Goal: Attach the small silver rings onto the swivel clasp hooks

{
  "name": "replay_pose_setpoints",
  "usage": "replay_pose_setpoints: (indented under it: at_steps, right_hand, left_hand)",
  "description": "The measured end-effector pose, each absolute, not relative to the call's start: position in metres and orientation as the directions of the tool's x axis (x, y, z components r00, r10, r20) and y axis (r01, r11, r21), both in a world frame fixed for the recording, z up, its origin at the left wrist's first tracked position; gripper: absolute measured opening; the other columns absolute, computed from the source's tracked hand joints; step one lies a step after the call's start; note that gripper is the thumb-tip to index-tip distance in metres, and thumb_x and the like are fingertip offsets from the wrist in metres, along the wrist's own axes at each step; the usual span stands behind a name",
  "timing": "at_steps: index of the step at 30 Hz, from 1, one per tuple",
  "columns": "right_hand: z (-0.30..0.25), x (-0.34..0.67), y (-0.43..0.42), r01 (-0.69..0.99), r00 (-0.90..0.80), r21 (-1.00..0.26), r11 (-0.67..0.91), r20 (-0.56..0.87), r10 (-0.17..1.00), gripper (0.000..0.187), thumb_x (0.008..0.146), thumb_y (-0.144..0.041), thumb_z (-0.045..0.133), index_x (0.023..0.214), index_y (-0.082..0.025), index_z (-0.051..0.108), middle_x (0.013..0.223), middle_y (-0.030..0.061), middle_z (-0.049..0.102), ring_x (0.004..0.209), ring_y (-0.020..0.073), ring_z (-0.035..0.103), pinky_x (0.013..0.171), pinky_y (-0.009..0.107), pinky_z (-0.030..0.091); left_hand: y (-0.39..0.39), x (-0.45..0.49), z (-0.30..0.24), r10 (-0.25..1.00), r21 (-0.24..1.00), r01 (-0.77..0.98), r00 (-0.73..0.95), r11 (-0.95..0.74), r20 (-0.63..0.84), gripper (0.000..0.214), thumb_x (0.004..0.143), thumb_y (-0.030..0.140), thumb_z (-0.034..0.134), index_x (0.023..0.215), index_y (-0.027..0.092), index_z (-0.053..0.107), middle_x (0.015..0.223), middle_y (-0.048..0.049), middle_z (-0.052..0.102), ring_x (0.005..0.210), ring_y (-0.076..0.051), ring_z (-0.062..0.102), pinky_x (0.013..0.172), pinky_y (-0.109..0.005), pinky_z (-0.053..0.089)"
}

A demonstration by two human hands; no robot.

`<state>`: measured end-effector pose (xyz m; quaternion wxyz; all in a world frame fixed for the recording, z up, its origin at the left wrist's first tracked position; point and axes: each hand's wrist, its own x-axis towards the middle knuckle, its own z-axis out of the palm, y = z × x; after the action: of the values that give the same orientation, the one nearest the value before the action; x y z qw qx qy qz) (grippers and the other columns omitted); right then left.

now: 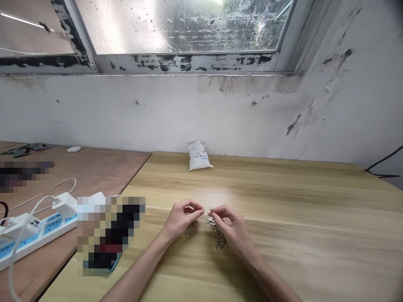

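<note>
OK, metal clasps point(217, 238) w/ short chain bits, bunched on the counter point(315, 235) just under the right hand point(233, 228). One clasp is lifted at the top of the bunch, and the right hand's thumb and forefinger tips are clamped on it. A second bunch, split rings point(189, 230), lies under and touching the left hand point(182, 218). That hand's thumb and forefinger are pinched together, looks like on a ring from the bunch, though the piece is too small to be sure. Both bunches sit front-centre on the pale wood, hands close, fingertips nearly meeting but apart. Handling, my guess: each piece is light, hard and stiff, but a bunch is loose and floppy, so lifting one will prob drag tangled neighbours along. Smooth metal, so slippery in a fingertip pinch; not fragile. Best hold is likely the clasp body, on its flat sides, leaving the spring lever free; take a ring by its rim, edge-on. Further out: a small white pouch point(199, 156) w/ blue print stands at the back of the counter near the wall point(189, 113), well apart from the hands. To the left, a white power strip point(47, 228) w/ plugs and white cords lies on a darker brown board point(103, 167). A blurred-out patch sits btwn it and the hands. Grimy window point(189, 25) above, black cable point(384, 165) far right.
</note>
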<state>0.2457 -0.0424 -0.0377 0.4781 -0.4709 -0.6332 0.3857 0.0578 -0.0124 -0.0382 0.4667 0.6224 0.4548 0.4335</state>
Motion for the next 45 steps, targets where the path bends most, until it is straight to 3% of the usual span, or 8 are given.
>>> replay_pose_setpoints:
  at_steps: [6,13,16,19,25,34,39,45]
  right_hand:
    - [-0.047,0.256,-0.039,0.479,-0.142,-0.772,0.418,0.402,0.905,0.011,0.084,-0.028,0.061,0.081,-0.023,0.071,0.068,0.0022,0.065,0.059,0.0164,0.055,0.057,0.028,0.043]
    - [-0.053,0.258,-0.039,0.544,-0.298,-0.580,0.607,0.543,0.785,0.015,0.092,-0.020,0.054,0.093,-0.022,0.068,0.093,0.0084,0.062,0.086,0.0203,0.060,0.071,0.033,0.050]
    - [-0.055,0.258,-0.038,0.599,-0.274,-0.528,0.602,0.572,0.773,0.014,0.092,-0.020,0.055,0.094,-0.023,0.069,0.112,0.0114,0.061,0.107,0.0259,0.057,0.086,0.043,0.050]
    - [-0.055,0.260,-0.037,0.642,-0.248,-0.504,0.577,0.576,0.779,0.016,0.092,-0.020,0.054,0.093,-0.025,0.069,0.133,0.0117,0.054,0.130,0.0315,0.043,0.098,0.053,0.044]
    - [-0.053,0.260,-0.037,0.663,-0.217,-0.521,0.538,0.554,0.804,0.017,0.093,-0.023,0.053,0.092,-0.024,0.070,0.145,0.0110,0.046,0.143,0.0334,0.026,0.103,0.059,0.039]
    - [-0.048,0.255,-0.048,0.688,-0.326,-0.410,0.599,0.563,0.760,0.028,0.091,-0.018,0.051,0.115,-0.025,0.064,0.149,0.0089,0.043,0.144,0.0310,0.026,0.109,0.062,0.032]
    - [-0.051,0.248,-0.052,0.660,-0.378,-0.413,0.628,0.540,0.752,0.023,0.093,-0.017,0.049,0.106,-0.025,0.065,0.147,0.0068,0.045,0.144,0.0283,0.026,0.111,0.059,0.031]
    - [-0.057,0.250,-0.049,0.646,-0.420,-0.401,0.649,0.523,0.741,0.026,0.096,-0.013,0.044,0.112,-0.025,0.061,0.142,0.0088,0.050,0.140,0.0258,0.034,0.109,0.055,0.036]
  left_hand:
    - [-0.016,0.058,-0.037,0.971,0.956,0.230,0.198,-0.180,0.135,0.018,0.079,0.033,0.071,0.091,0.020,0.075,0.090,-0.0051,0.076,0.083,-0.019,0.072,0.073,-0.026,0.058]
    - [-0.023,0.057,-0.031,0.912,0.814,0.428,0.298,-0.393,0.283,0.013,0.086,0.019,0.062,0.088,0.021,0.075,0.090,-0.0027,0.076,0.085,-0.018,0.070,0.081,-0.030,0.056]
    - [-0.022,0.055,-0.031,0.871,0.735,0.473,0.334,-0.485,0.360,0.011,0.086,0.019,0.064,0.087,0.024,0.074,0.110,-0.0036,0.072,0.112,-0.022,0.062,0.097,-0.039,0.050]
    - [-0.021,0.054,-0.030,0.859,0.689,0.513,0.338,-0.511,0.385,0.008,0.084,0.021,0.067,0.084,0.026,0.074,0.132,-0.0029,0.061,0.136,-0.026,0.042,0.111,-0.049,0.038]
    - [-0.024,0.057,-0.023,0.871,0.706,0.515,0.353,-0.486,0.342,0.007,0.083,0.024,0.068,0.080,0.027,0.075,0.149,-0.0007,0.043,0.147,-0.030,0.021,0.117,-0.059,0.023]
    - [-0.032,0.065,-0.021,0.912,0.818,0.415,0.274,-0.398,0.305,0.004,0.080,0.024,0.072,0.080,0.026,0.075,0.148,-0.0016,0.044,0.146,-0.030,0.022,0.116,-0.061,0.022]
    - [-0.038,0.069,-0.023,0.913,0.807,0.436,0.274,-0.399,0.303,0.008,0.082,0.023,0.070,0.082,0.029,0.074,0.147,0.0007,0.045,0.146,-0.029,0.022,0.116,-0.059,0.025]
    - [-0.040,0.070,-0.026,0.903,0.760,0.488,0.247,-0.429,0.352,0.008,0.084,0.025,0.068,0.083,0.030,0.074,0.143,0.0003,0.050,0.144,-0.029,0.026,0.115,-0.059,0.025]
